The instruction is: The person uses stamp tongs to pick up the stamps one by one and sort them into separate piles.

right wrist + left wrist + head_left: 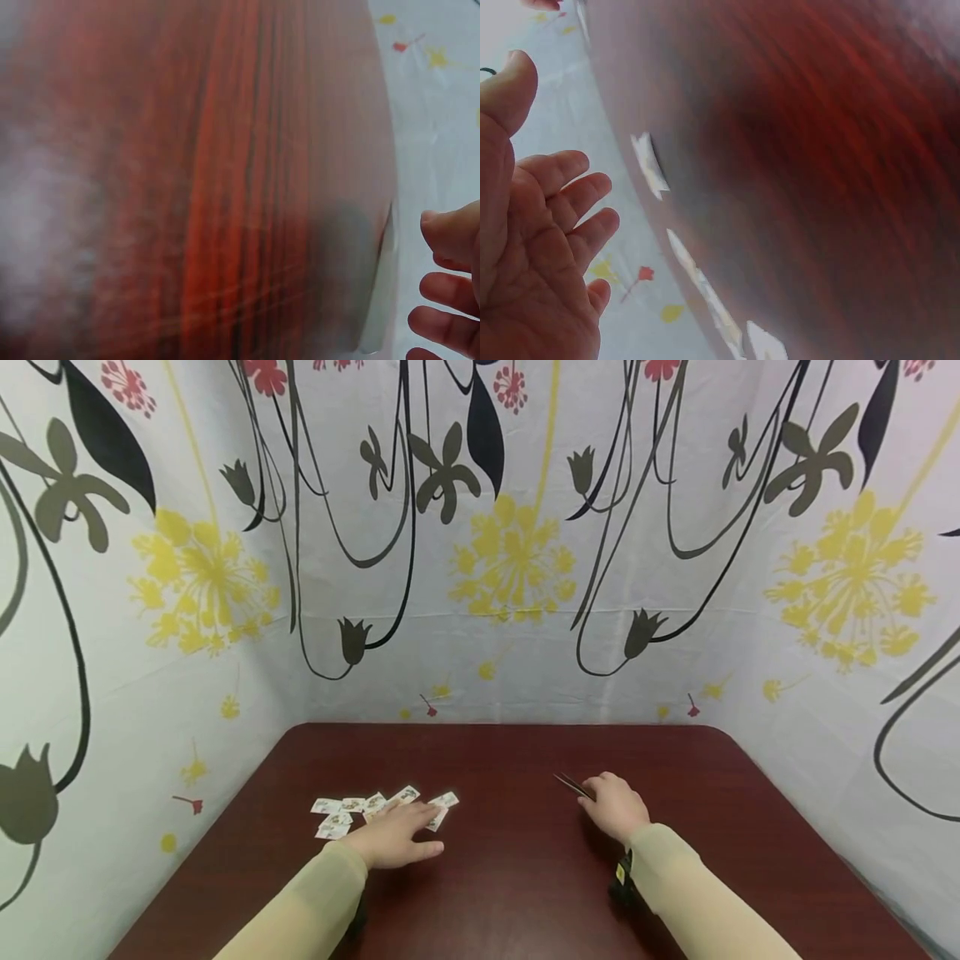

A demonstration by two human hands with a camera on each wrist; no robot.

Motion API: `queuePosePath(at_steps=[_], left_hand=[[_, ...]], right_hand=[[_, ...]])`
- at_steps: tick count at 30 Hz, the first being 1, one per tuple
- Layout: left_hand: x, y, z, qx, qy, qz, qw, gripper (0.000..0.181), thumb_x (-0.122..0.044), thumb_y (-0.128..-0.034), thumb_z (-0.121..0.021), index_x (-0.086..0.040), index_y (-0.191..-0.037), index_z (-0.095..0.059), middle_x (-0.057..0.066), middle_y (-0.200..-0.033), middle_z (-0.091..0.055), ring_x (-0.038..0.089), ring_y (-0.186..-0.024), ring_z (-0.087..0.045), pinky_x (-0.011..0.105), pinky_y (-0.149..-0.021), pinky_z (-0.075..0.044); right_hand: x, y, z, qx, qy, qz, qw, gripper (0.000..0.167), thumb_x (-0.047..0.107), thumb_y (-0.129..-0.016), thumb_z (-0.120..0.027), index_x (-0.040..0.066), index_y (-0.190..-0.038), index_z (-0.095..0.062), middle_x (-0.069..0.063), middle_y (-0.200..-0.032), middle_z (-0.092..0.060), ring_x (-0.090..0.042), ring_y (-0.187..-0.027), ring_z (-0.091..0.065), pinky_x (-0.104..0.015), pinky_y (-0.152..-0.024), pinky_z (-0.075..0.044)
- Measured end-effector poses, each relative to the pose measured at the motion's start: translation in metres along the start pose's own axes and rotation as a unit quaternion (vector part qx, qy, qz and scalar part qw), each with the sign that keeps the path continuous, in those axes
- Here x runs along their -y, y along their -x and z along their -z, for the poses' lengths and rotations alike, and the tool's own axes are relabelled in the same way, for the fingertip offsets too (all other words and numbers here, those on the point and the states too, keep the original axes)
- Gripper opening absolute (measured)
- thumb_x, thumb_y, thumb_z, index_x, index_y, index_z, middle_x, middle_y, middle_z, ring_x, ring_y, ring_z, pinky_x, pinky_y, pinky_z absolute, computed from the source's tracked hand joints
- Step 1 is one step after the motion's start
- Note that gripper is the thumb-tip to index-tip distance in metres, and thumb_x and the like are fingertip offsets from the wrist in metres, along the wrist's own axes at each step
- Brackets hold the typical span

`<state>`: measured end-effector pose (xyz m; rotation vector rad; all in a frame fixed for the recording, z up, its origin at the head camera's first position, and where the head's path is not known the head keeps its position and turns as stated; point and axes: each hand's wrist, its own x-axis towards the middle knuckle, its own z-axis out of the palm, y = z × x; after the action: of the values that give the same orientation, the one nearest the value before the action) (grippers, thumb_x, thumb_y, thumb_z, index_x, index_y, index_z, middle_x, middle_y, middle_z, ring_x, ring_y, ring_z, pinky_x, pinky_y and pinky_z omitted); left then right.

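Observation:
My left hand (397, 837) is held over the right part of a group of small white printed paper pieces (333, 831) on the table, its thumb spread to the right. In the left wrist view its relaxed fingers (592, 199) stand apart from a paper piece (651, 166) and grip nothing. At the right, my right hand (617, 808) is just above a pair of slim metal tweezers (573, 786), whose tips point to the far left. The right wrist view shows the tweezers (380, 289) lying on the table, with a gap between them and my loosely bent fingers (446, 326).
The dark red wood-grained table (510, 893) has rounded far corners. White cloth (517, 685) with a printed flower pattern hangs behind it and along both sides. A dark band with a yellow mark (621, 874) is on the right wrist, below the sleeve.

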<state>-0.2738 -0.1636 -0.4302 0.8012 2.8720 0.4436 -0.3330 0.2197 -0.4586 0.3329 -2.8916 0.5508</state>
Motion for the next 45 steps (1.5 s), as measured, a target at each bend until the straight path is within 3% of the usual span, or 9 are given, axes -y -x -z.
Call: queuePosePath(at_steps=[6, 10, 19, 27, 45], left_hand=[[0.006, -0.006, -0.008, 0.021, -0.001, 0.034, 0.9992, 0.068, -0.050, -0.0928, -0.057, -0.007, -0.144, -0.045, 0.009, -0.147, -0.044, 0.031, -0.138, -0.034, 0.057, -0.113, -0.017], [0.008, -0.007, -0.014, 0.036, -0.011, 0.038, 0.9986, 0.069, -0.053, -0.0921, -0.056, -0.008, -0.143, -0.046, 0.008, -0.148, -0.043, 0.028, -0.138, -0.036, 0.057, -0.112, -0.020], [0.002, -0.008, -0.013, 0.052, -0.012, 0.038, 0.9978, 0.067, -0.051, -0.0924, -0.057, -0.008, -0.142, -0.048, 0.011, -0.149, -0.041, 0.030, -0.138, -0.035, 0.056, -0.112, -0.019], [0.000, -0.008, -0.011, 0.058, -0.019, 0.033, 0.9976, 0.067, -0.051, -0.0933, -0.056, -0.008, -0.143, -0.046, 0.011, -0.149, -0.040, 0.030, -0.139, -0.034, 0.056, -0.113, -0.019], [-0.005, -0.010, -0.017, 0.063, -0.018, 0.015, 0.9977, 0.070, -0.052, -0.0922, -0.057, -0.006, -0.144, -0.045, 0.010, -0.151, -0.038, 0.031, -0.139, -0.034, 0.051, -0.113, -0.023]], right_hand=[[-0.007, -0.007, -0.010, 0.010, -0.016, -0.033, 0.9993, 0.036, 0.021, -0.091, -0.066, 0.000, -0.120, -0.063, -0.022, -0.121, -0.056, -0.039, -0.107, -0.057, -0.054, -0.080, -0.050], [-0.008, -0.010, -0.015, 0.010, -0.035, -0.052, 0.9980, 0.037, 0.021, -0.091, -0.066, -0.002, -0.120, -0.063, -0.023, -0.120, -0.056, -0.039, -0.105, -0.057, -0.053, -0.081, -0.050], [-0.005, -0.013, -0.020, 0.003, -0.071, -0.078, 0.9944, 0.033, 0.017, -0.092, -0.065, -0.007, -0.114, -0.064, -0.026, -0.117, -0.056, -0.039, -0.102, -0.058, -0.052, -0.082, -0.049], [-0.006, -0.018, -0.029, -0.003, -0.090, -0.108, 0.9901, 0.029, 0.016, -0.092, -0.066, -0.004, -0.111, -0.066, -0.021, -0.109, -0.057, -0.035, -0.097, -0.058, -0.049, -0.081, -0.049], [-0.009, -0.015, -0.037, -0.038, -0.097, -0.113, 0.9882, 0.026, 0.017, -0.092, -0.064, -0.003, -0.108, -0.070, -0.017, -0.100, -0.058, -0.034, -0.094, -0.058, -0.049, -0.082, -0.048]])
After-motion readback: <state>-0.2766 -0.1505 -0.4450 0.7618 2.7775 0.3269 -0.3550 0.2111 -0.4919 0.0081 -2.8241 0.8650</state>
